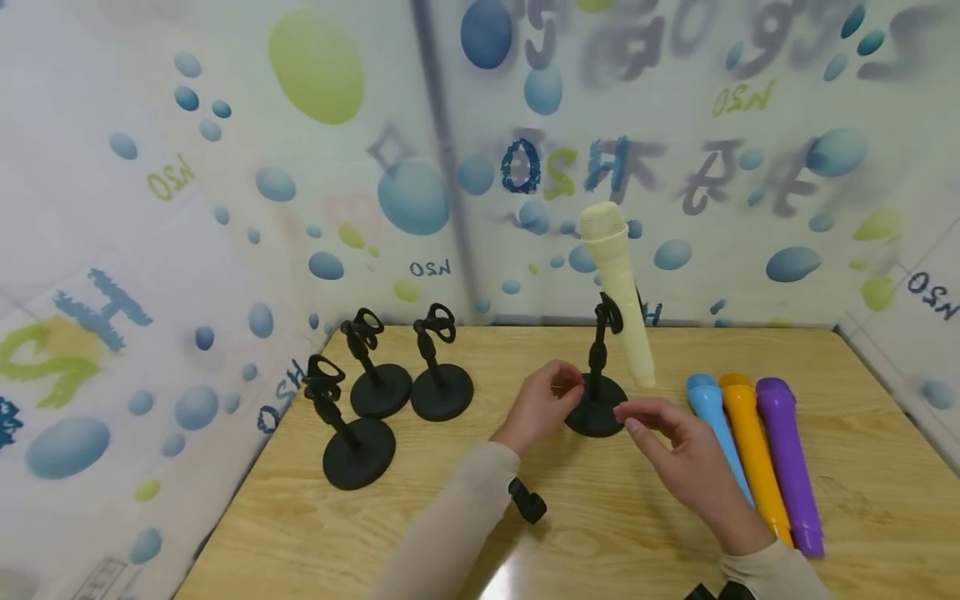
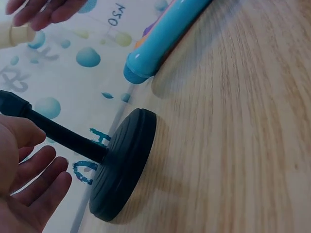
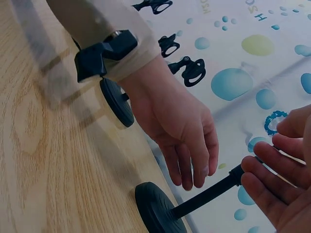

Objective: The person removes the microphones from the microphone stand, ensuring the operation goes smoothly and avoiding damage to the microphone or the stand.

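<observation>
A cream microphone (image 1: 618, 292) sits tilted in the clip of a black desk stand (image 1: 596, 408), its head pointing up. My left hand (image 1: 542, 406) is just left of the stand's post, fingers loosely bent and holding nothing. In the left wrist view, its thumb overlaps the line of the post (image 2: 68, 138), while the fingers are apart from the round base (image 2: 124, 165). To the right of the stand, my right hand (image 1: 686, 462) hovers with relaxed fingers below the microphone's lower end. Both hands also show beside the post in the right wrist view.
Three more black stands with vacant clips, including the nearest (image 1: 360, 454), stand on the left of the wooden table (image 1: 300, 550). Blue (image 1: 717, 425), orange (image 1: 753, 450) and purple (image 1: 791, 458) microphones lie side by side at the right. A patterned curtain (image 1: 360, 192) hangs behind.
</observation>
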A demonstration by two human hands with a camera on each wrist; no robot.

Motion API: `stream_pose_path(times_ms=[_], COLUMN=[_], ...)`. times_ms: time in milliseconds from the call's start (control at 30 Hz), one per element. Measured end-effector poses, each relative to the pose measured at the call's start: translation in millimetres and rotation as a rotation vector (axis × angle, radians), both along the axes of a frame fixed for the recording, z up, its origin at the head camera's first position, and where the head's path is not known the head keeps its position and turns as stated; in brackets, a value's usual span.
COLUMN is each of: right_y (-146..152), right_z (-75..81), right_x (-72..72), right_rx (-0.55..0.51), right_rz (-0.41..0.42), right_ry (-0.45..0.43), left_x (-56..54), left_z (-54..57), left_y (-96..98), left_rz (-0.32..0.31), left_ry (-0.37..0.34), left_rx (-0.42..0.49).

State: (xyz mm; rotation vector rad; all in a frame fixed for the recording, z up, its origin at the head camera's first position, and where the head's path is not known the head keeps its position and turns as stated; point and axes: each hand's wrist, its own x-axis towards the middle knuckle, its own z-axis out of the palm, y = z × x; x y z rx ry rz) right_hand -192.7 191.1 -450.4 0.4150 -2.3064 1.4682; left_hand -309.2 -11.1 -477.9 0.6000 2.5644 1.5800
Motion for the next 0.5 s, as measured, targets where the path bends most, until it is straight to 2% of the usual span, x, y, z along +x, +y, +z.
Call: stream_pose_path(times_ms=[133, 233, 367, 500], right_y=[0.3, 0.3, 0.2, 0.6], right_z=[-1.5, -2.5, -3.8, -5.3], right_x=[2.3, 4.0, 4.8, 5.0], right_rx=[-0.002, -0.002, -0.003, -0.006], right_rz=[-0.004, -0.009, -0.010, -0.003], right_ry=[-0.009, -0.013, -0.010, -0.001], left_x=[-5.8, -9.9, -15.1, -17.8], left_z=[-3.3, -4.9, -6.4, -7.3], left_y=[8.3, 13.2, 18.9, 23.4], left_rz=[0.027, 0.025, -0.034, -0.103], left_ry=[-0.030, -0.053, -0.072, -0.044], left_rx=[0.021, 0.032, 0.004, -0.035])
